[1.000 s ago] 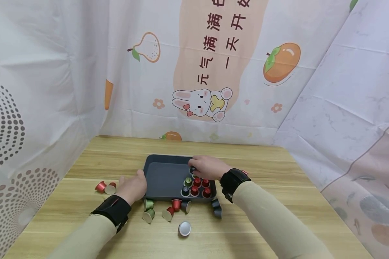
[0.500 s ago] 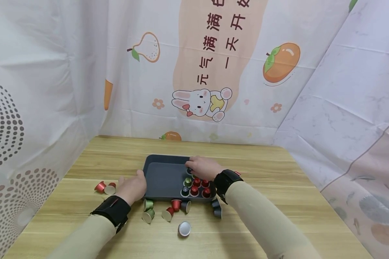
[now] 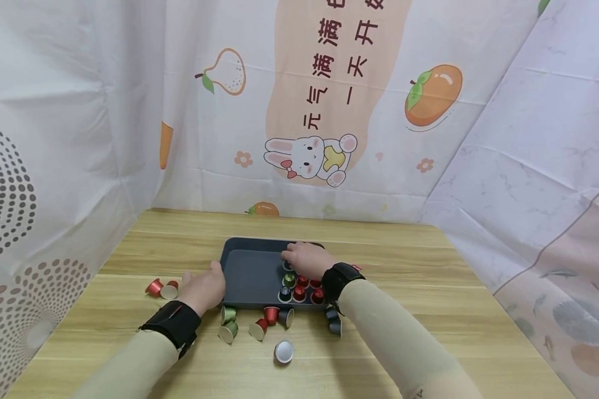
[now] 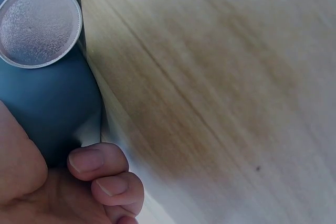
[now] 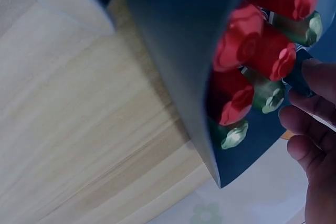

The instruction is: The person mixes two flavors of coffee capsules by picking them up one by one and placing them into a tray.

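"Gripping a dark capsule (image 3: 287, 266), are the fingers of your right hand (image 3: 309, 260)?"

"Yes, your thumb and fingertips pinch it with no slack that I can see (they hide much of it, so I can't tell whether it rests on the floor)."

"Where does it lie?"

"In the right half of your tray (image 3: 246, 274), toward the far wall, directly beyond the green capsule (image 3: 290, 280) of the left column. Your right wrist view shows another green capsule (image 5: 269, 98) just beside it."

"And its long axis?"

"Near upright, I'd judge, narrow end up like the red capsules (image 3: 300, 293). What you must mind is that gap: its neighbours stand on the near side and on the right, while bare tray lies to its left."

"Which of my hands is nearer?"

"Your right, plainly. Your left hand (image 3: 203, 287) is at the tray's left edge, fingers curled on it, holding no capsule, well apart from the dark one."
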Demonstrator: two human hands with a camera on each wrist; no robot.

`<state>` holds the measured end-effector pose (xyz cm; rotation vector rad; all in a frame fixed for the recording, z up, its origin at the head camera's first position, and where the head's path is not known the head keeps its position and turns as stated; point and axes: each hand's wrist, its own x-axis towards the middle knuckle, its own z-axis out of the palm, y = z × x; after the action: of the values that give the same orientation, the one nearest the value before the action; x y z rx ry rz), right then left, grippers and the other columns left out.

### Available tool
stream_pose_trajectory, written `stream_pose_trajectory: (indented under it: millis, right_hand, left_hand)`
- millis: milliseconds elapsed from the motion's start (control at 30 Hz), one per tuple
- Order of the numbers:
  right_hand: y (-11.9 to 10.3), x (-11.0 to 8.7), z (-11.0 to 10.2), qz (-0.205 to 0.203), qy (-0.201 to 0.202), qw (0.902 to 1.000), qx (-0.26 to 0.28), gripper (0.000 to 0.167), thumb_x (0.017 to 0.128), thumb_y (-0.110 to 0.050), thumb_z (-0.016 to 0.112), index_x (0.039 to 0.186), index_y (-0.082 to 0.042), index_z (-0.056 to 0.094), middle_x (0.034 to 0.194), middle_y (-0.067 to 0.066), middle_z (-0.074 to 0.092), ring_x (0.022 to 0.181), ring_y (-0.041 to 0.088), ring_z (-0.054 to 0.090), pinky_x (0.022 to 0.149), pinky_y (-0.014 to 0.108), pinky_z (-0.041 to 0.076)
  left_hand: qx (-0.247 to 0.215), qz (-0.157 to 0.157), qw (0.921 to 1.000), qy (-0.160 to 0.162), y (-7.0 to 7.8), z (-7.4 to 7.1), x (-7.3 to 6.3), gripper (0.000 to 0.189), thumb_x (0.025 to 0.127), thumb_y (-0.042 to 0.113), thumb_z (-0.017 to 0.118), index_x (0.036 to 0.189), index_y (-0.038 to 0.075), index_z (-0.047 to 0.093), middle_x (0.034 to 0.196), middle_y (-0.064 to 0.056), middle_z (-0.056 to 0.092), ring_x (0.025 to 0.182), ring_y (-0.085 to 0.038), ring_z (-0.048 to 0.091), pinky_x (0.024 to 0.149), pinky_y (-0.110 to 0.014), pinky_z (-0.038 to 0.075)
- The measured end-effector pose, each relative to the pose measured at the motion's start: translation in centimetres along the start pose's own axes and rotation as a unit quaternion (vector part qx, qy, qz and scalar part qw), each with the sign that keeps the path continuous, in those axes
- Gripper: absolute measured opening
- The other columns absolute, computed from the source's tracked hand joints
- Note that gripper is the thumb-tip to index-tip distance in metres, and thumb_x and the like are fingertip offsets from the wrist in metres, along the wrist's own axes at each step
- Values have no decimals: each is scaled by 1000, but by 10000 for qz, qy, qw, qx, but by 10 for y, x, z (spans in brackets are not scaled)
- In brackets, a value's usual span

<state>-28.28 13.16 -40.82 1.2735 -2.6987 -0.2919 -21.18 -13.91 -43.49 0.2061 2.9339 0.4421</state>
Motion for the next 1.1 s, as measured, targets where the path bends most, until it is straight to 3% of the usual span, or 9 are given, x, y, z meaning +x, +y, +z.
stream_pose_trajectory:
  millis: [167, 367, 500, 700, 900, 1100]
  right_hand:
    - [0, 1, 4, 46, -153, 9998, -102, 22, 99, -11, 66, 120, -16, 73, 107, 3, 70, 98, 19, 67, 90, 32, 55]
    - [1, 1, 6, 98, -138, 9999, -32, 22, 98, -15, 69, 120, -16, 73, 107, 3, 71, 98, 19, 67, 91, 32, 55]
    - [4, -1, 9, 122, -91, 9999, 35, 25, 99, -16, 67, 123, -15, 72, 109, 3, 70, 101, 19, 67, 93, 33, 54]
    - [5, -9, 3, 110, 98, 9997, 214, 24, 98, -14, 67, 122, -13, 72, 108, 4, 70, 100, 20, 67, 92, 36, 55]
    - [6, -20, -7, -74, 271, 9991, 320, 24, 95, -13, 71, 119, -10, 73, 105, 6, 70, 97, 22, 68, 89, 37, 55]
    - [9, -29, -7, -265, 480, 9981, 292, 26, 93, -10, 72, 118, -8, 74, 100, 5, 68, 92, 21, 66, 83, 36, 56]
  left_hand:
    - [-64, 1, 10000, 19, 0, 0, 1, 45, 103, -2, 35, 144, -18, 31, 56, -9, 56, 54, -24, 46, 98, -60, 33]
    - [-118, -118, 9998, -144, 0, -1, 2, 50, 104, -3, 33, 150, -18, 24, 56, -10, 57, 57, -25, 53, 110, -67, 27]
    - [-134, -187, 9995, -194, 1, -1, 2, 51, 104, -3, 33, 151, -17, 22, 58, -10, 58, 59, -26, 56, 111, -68, 25]
    - [-61, -94, 9999, -72, 1, 0, 2, 48, 103, -4, 34, 148, -18, 27, 56, -10, 57, 57, -26, 53, 105, -65, 30]
    - [-31, -5, 10000, -47, 0, -1, 0, 48, 103, -4, 34, 148, -19, 27, 55, -10, 56, 55, -25, 51, 107, -67, 30]
    - [262, 268, 9989, 294, 1, -1, -4, 37, 100, -6, 38, 134, -20, 39, 52, -8, 53, 49, -20, 41, 93, -60, 40]
